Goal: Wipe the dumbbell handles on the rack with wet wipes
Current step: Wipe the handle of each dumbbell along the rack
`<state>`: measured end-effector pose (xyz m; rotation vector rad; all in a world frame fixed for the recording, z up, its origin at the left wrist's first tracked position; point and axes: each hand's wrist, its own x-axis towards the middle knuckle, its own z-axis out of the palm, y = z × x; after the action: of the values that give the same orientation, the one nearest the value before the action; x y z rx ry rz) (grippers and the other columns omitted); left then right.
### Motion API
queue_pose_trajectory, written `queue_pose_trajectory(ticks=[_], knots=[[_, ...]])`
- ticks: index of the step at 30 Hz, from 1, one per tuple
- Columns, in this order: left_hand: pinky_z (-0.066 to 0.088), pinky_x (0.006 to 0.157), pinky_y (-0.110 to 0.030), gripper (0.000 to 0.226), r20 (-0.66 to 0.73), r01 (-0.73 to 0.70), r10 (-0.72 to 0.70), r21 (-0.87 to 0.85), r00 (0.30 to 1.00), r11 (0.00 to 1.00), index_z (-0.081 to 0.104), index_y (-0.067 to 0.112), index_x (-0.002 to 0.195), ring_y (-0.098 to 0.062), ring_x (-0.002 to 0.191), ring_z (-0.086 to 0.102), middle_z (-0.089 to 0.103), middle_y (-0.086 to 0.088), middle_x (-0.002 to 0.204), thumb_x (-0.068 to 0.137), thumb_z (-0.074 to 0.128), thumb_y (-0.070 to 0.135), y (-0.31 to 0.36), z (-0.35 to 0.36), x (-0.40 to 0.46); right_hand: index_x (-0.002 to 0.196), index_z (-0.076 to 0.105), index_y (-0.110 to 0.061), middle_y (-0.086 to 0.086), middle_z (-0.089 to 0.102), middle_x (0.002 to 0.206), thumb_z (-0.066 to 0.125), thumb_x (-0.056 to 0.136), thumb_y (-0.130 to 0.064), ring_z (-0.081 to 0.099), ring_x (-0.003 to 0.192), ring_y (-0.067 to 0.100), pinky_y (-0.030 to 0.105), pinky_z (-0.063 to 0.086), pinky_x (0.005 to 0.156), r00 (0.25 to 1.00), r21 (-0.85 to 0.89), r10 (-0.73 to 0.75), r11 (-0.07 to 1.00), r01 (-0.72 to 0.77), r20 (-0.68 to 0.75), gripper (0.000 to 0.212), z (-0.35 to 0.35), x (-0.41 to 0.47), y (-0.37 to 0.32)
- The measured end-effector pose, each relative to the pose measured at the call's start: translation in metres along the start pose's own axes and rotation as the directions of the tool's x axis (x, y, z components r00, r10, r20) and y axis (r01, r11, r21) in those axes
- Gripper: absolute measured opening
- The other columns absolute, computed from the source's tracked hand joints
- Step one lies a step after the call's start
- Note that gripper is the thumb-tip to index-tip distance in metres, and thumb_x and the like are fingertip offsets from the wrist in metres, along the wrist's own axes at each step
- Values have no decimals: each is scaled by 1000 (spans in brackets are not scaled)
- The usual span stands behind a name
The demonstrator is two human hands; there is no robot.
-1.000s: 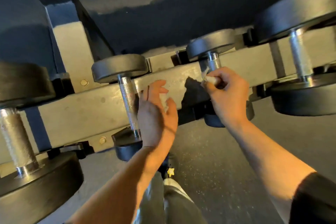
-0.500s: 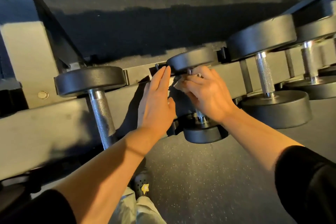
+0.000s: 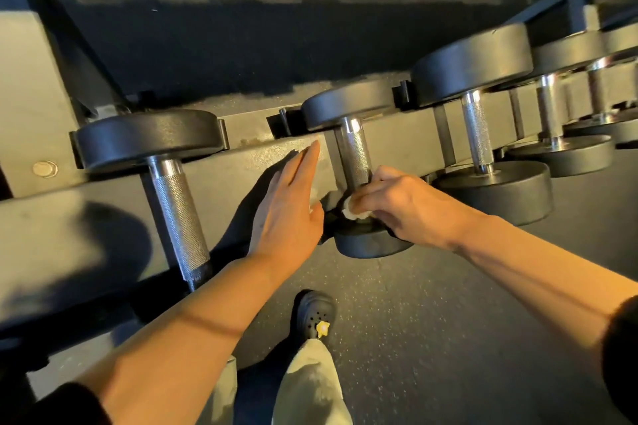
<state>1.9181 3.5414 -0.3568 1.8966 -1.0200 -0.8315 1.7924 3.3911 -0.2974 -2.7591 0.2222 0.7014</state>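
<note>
The right hand (image 3: 404,205) grips a crumpled white wet wipe (image 3: 353,211) at the near end of the knurled steel dumbbell handle (image 3: 354,155), which runs away from it; the flat left hand (image 3: 288,209), fingers straight, rests beside it.

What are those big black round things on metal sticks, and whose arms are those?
The arms belong to a person wearing a camera on their head, so you look down just as they do. The round things are the weights of dumbbells, and each metal stick is a handle joining two weights. They sit in a row on a rack, a long metal shelf. The right hand grips a wipe, a small white cloth, at the near end of the handle, by the weight, to clean it. The left hand is flat, with straight fingers, against the rack beside it. At the bottom you see the person's trouser legs and a black shoe with a yellow star on the dark floor.
</note>
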Motion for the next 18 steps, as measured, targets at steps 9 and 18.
queue_pose_trajectory(ticks=[9,18], knots=[[22,98,-15,78,-55,-4,6,37,998,999,10,30,151,-13,134,29,29,5,151,91,55,9,4,8,-8,108,70,-11,4,66,117,64,84,0,53,94,17,22,39,81,824,32,58,998,-49,-563,28,-13,15,18],[29,108,-23,74,-87,75,-77,-23,993,997,16,26,152,-12,135,31,29,6,151,91,54,9,30,43,-21,103,68,-9,4,65,114,58,80,7,48,79,21,34,50,64,917,-29,-89,996,84,-389,30,0,-2,21]])
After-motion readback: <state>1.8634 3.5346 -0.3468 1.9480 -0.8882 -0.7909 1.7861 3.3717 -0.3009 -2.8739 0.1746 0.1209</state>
